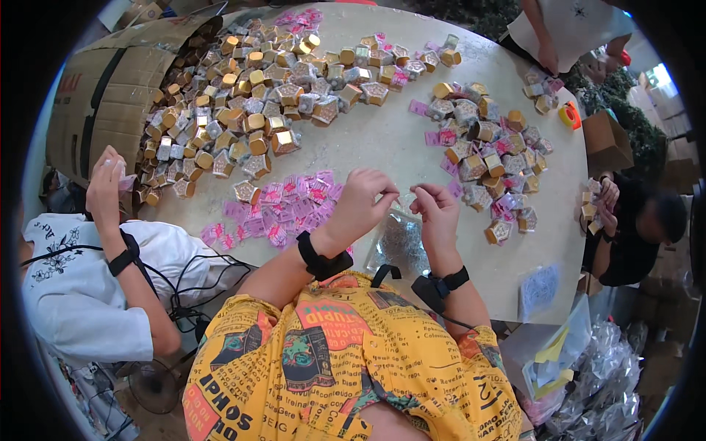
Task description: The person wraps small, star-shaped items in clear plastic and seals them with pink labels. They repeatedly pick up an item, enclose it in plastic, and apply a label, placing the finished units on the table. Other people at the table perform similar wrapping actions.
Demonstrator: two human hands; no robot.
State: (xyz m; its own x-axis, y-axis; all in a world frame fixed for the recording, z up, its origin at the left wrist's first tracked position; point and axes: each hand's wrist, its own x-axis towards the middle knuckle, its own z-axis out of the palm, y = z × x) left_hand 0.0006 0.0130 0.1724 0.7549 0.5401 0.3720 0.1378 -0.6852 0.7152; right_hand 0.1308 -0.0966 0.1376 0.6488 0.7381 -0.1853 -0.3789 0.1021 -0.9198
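Note:
Both my hands are raised over the near edge of the pale table, thumbs and fingertips pinched a short gap apart. Whatever is between the fingers of my left hand [360,201] is too small to make out. My right hand [439,214] is closed in the same way, its contents hidden too. Beneath and between them lies a shiny clear plastic packet [399,244]. Left of my left hand, a heap of pink printed cards [283,209] spreads over the table [390,140].
A cardboard box [118,95] lies at the left, with many gold-and-clear wrapped pieces [243,103] spilling out. Another pile [489,147] sits at right. A clear packet stack [539,290] is by the right edge, near an orange tape roll [568,115]. Co-workers sit or stand around.

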